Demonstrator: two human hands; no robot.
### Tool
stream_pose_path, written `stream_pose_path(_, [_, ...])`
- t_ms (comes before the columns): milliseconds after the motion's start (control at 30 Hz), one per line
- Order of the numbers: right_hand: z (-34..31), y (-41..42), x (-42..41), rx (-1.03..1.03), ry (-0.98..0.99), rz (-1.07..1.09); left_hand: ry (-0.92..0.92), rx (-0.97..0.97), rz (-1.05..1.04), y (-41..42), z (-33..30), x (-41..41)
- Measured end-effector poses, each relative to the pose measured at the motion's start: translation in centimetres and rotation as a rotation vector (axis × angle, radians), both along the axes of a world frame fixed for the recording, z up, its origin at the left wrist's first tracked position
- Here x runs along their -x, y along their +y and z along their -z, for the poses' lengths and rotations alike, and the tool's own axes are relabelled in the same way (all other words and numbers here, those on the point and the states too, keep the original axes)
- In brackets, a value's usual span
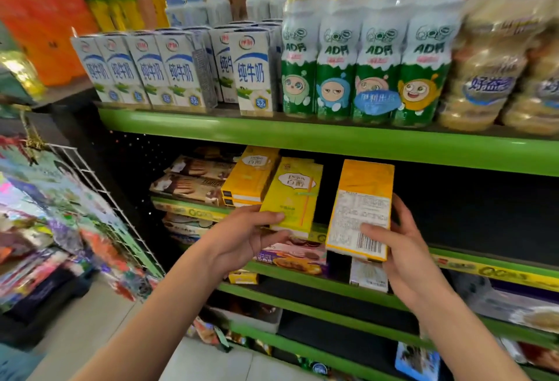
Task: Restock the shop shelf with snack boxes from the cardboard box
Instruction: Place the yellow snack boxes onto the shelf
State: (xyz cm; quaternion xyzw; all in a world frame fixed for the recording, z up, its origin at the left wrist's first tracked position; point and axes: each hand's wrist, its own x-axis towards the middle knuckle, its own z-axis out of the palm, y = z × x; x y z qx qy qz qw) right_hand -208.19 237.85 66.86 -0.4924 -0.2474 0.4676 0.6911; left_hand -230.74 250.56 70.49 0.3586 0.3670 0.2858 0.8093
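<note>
My left hand (242, 237) grips the lower end of a yellow snack box (295, 193), front face showing, at the mouth of the second shelf (332, 141). A stack of the same yellow boxes (251, 173) lies on that shelf just to its left. In my right hand (405, 247) I hold another yellow snack box (361, 208) upright, with its back label and barcode towards me, in front of the dark open stretch of the shelf. The cardboard box is out of view.
Brown biscuit boxes (193, 181) are stacked left of the yellow ones. Milk cartons (169, 69) and green drink bottles (363, 57) fill the shelf above. A wire rack of snack bags (75, 214) leans at the left. Lower green shelves (317, 290) hold a few packets.
</note>
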Motion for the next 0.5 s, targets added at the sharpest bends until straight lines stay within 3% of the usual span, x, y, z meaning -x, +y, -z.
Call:
stream_pose_path(167, [0.2,0.7,-1.0,0.052,-0.016,-0.023,-0.018,0.050,-0.070,-0.5,1.5,0.2])
stream_pose_path(300, [0.5,1.3,-0.9,0.085,-0.036,-0.054,0.014,0.118,-0.009,-0.9,1.4,-0.6])
stream_pose_path(500, [0.6,2.7,-0.9,0.104,-0.064,-0.059,0.187,-0.005,0.100,-1.0,1.2,-3.0])
